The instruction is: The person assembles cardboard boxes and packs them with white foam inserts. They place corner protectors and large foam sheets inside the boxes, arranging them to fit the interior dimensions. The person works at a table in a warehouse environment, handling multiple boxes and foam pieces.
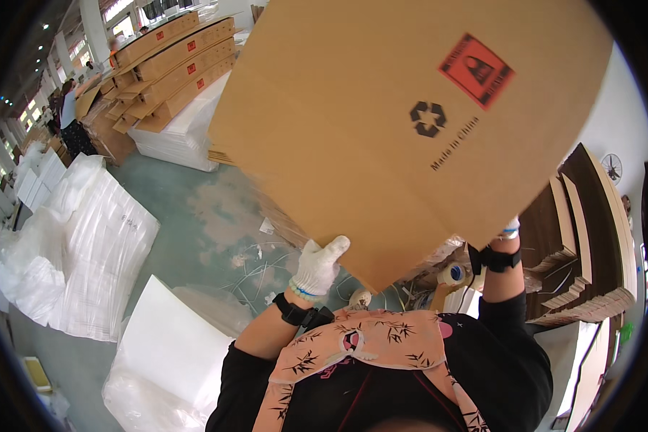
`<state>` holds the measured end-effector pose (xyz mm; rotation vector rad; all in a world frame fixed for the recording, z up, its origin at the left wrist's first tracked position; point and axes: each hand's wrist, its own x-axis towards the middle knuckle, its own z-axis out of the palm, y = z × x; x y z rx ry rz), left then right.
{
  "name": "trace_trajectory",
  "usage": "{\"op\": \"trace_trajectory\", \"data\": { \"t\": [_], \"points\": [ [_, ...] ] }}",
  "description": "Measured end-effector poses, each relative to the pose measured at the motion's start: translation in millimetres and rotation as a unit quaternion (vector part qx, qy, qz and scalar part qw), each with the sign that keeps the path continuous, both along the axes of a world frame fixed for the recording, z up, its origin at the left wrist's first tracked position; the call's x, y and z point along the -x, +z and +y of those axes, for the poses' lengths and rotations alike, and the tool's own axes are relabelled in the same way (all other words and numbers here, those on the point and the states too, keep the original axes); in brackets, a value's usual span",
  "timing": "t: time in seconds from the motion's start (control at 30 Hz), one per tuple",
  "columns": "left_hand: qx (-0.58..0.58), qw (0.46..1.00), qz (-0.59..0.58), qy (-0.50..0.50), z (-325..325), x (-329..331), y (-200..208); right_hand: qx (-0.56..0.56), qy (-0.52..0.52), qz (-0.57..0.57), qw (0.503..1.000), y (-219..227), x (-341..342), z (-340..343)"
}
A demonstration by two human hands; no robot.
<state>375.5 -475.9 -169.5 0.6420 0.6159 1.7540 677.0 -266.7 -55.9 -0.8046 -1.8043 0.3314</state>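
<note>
The brown cardboard [396, 144] (red-labelled, black-printed) is held up, tilted.

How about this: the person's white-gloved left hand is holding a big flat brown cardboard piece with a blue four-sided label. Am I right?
Not quite: the head view shows the four-sided label is red and black, not blue. The rest stands: the white-gloved left hand holds the big flat brown cardboard piece.

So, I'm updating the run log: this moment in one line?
white-gloved left hand: holds large brown cardboard panel, lower-left edge; white-gloved right hand: at lower-right edge, mostly hidden; left: white plastic-wrapped bundle
</note>
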Motion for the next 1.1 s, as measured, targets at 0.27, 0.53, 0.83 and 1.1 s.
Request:
{"op": "trace_trajectory", "data": {
  "t": [0.27,0.53,0.83,1.1],
  "points": [
    [0.100,0.981,0.026,0.162,90,43,-37,0.013,-0.029,-0.134,0.990,-73,154,199],
    [0.196,0.959,0.056,0.197,196,74,-59,0.000,-0.040,-0.350,0.936,-172,205,329],
    [0.283,0.896,0.342,0.011,239,127,-44,0.172,0.079,-0.054,0.980,-293,70,521],
    [0.101,0.382,0.808,0.436,270,146,-53,0.108,0.034,-0.319,0.941,-253,45,467]
  ]
}}
